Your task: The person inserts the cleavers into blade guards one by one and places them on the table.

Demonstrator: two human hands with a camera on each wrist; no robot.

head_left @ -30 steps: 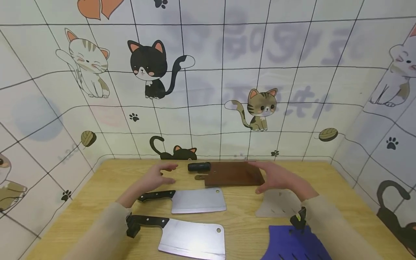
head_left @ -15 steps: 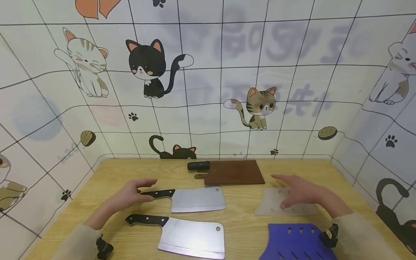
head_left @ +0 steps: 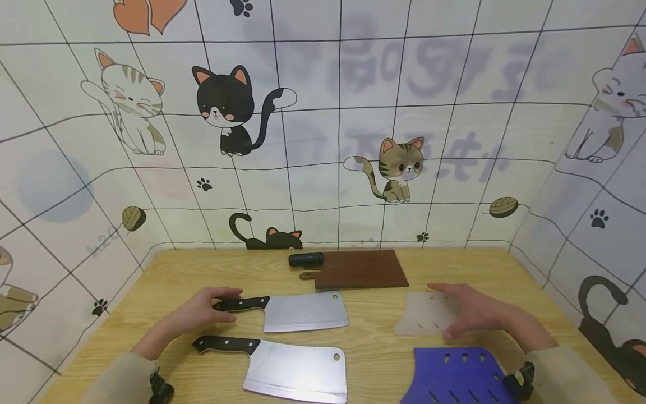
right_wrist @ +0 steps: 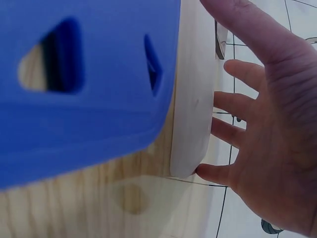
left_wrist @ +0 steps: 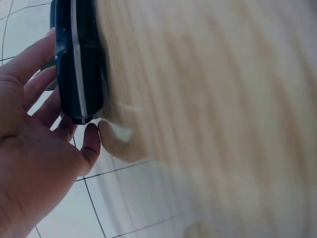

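Note:
My left hand is at the handle end of the farther cleaver, fingers loosely bent around its black handle without closing on it. The nearer cleaver lies parallel in front, its handle also pointing left. On the right, my right hand reaches over a whitish slotted plastic piece, thumb at its near side and fingers spread at its far side. In the right wrist view the fingertips are along the edge of that whitish piece. A blue slotted plastic piece lies nearer.
At the back of the wooden table lies a brown board with a short handle. A black cylindrical thing is at its left corner. A cat-patterned tiled wall covering encloses the back and sides.
Both hands have come back from the brown board and spread apart, the left to the farther cleaver's handle, the right to the whitish plastic piece. The things on the table have stayed put.

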